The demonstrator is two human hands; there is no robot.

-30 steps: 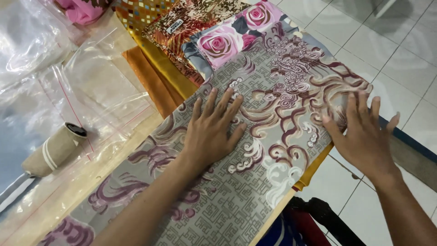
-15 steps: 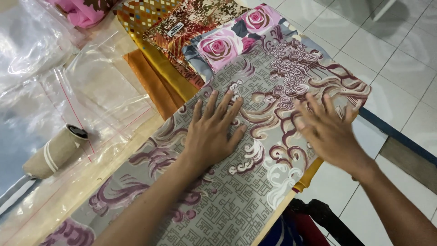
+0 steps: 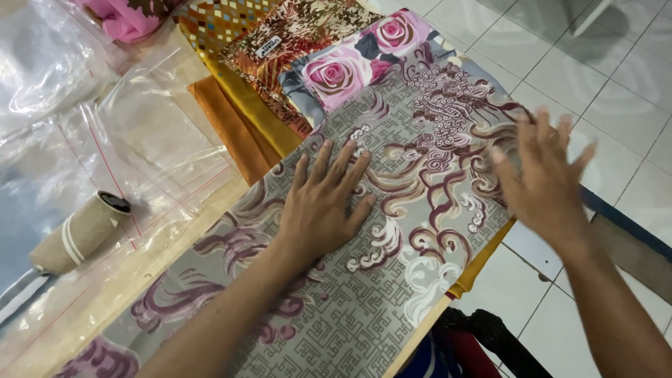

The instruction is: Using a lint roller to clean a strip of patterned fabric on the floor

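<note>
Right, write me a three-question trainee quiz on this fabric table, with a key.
1. True or false: the left hand lies flat, fingers spread, on the grey patterned cloth.
2. Multiple choice: what lies directly beyond the grey cloth's far end? A) a cloth with pink roses B) a pair of scissors C) a metal ruler
3. Short answer: what rests on the clear plastic bags to the left of the cloths?

Key
1. True.
2. A, the rose-print cloth.
3. A beige cardboard tube lying on its side.
</note>
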